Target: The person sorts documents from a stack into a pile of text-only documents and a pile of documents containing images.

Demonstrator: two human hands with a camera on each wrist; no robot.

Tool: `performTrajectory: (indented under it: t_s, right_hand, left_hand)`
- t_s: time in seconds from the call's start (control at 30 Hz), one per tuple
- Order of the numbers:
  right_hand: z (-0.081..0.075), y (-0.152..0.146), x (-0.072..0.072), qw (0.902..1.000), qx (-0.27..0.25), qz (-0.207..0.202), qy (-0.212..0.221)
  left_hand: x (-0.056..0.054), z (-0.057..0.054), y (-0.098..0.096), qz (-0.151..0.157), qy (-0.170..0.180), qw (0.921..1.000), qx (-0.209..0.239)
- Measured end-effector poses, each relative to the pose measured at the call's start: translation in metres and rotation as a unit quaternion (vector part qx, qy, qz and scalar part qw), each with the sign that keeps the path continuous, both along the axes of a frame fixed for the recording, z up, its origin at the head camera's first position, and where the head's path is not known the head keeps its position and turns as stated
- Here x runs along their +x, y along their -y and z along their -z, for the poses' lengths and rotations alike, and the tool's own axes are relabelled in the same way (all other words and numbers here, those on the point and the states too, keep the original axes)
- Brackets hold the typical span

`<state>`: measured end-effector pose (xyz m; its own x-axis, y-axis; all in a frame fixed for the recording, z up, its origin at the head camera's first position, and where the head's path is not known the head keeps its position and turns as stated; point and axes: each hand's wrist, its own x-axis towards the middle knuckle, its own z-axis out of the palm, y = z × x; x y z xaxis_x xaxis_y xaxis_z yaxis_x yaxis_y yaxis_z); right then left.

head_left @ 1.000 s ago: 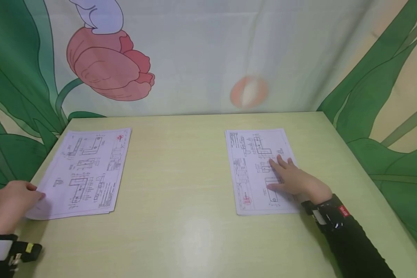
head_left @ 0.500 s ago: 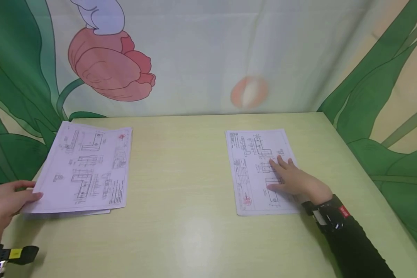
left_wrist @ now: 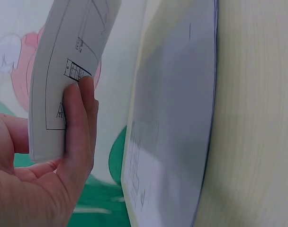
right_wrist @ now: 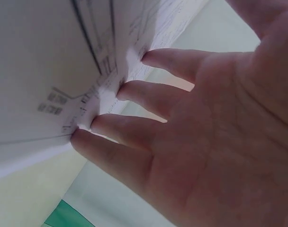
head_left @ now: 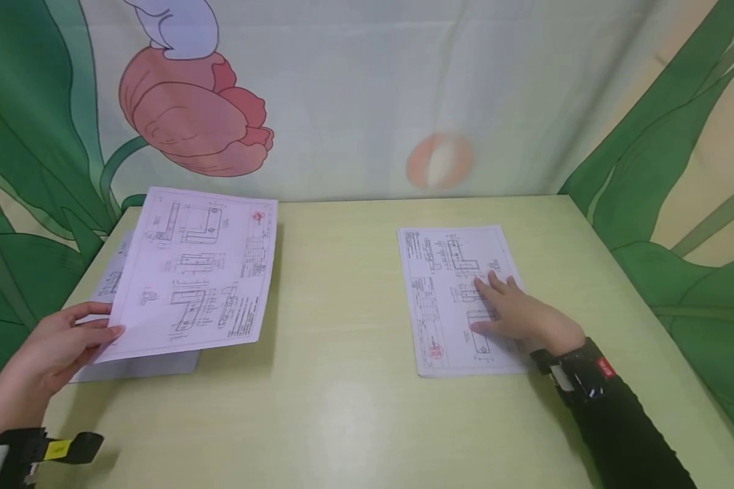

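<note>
While the head view lays out the whole tabletop, it shows the left hand at the near left corner of a lifted drawing sheet, which hangs tilted above the left pile of sheets lying flat. Only the left wrist view makes the grip plain: the thumb lies curled over the sheet's printed face with the fingers behind it, so the sheet is pinched between them, clear of the pile below. On the other side, well apart, the right hand rests on the right pile of sheets. From above it looks simply flat; the right wrist view shows the fingers straight and slightly spread, their tips pressing the paper, gripping nothing.
</note>
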<state>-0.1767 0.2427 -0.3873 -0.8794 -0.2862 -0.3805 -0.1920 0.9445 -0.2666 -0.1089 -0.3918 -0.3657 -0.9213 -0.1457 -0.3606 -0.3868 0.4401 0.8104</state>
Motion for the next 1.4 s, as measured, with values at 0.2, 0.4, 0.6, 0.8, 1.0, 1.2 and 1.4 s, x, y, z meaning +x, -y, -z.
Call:
performTrajectory:
  t_s: [0.2, 0.4, 0.6, 0.8, 1.0, 1.2, 1.4]
  right_hand:
    - [-0.003, 0.004, -0.001, 0.9997, 0.003, 0.012, 0.020]
    - [-0.010, 0.012, 0.001, 0.9997, 0.000, 0.011, 0.023]
    - [-0.024, 0.041, -0.006, 0.9962, -0.080, 0.019, -0.029]
    - [-0.032, 0.092, -0.017, 0.9697, -0.223, 0.081, -0.055]
    - [-0.033, 0.127, -0.020, 0.9256, -0.346, 0.153, 0.011]
    - [-0.035, 0.135, -0.017, 0.9082, -0.383, 0.168, 0.004]
    - [-0.032, 0.132, -0.015, 0.8893, -0.425, 0.166, -0.026]
  left_hand:
    - [-0.008, -0.004, -0.040, 0.051, -0.008, 0.9986, 0.010]
    - [-0.018, -0.007, -0.082, 0.075, -0.025, 0.9965, 0.029]
    - [-0.022, -0.011, -0.116, 0.096, -0.038, 0.9931, 0.056]
    - [-0.024, -0.010, -0.145, 0.102, -0.039, 0.9899, 0.090]
    - [-0.026, -0.007, -0.164, 0.111, -0.041, 0.9857, 0.120]
    - [-0.024, -0.006, -0.173, 0.127, -0.052, 0.9825, 0.125]
    - [-0.021, -0.009, -0.179, 0.134, -0.067, 0.9818, 0.116]
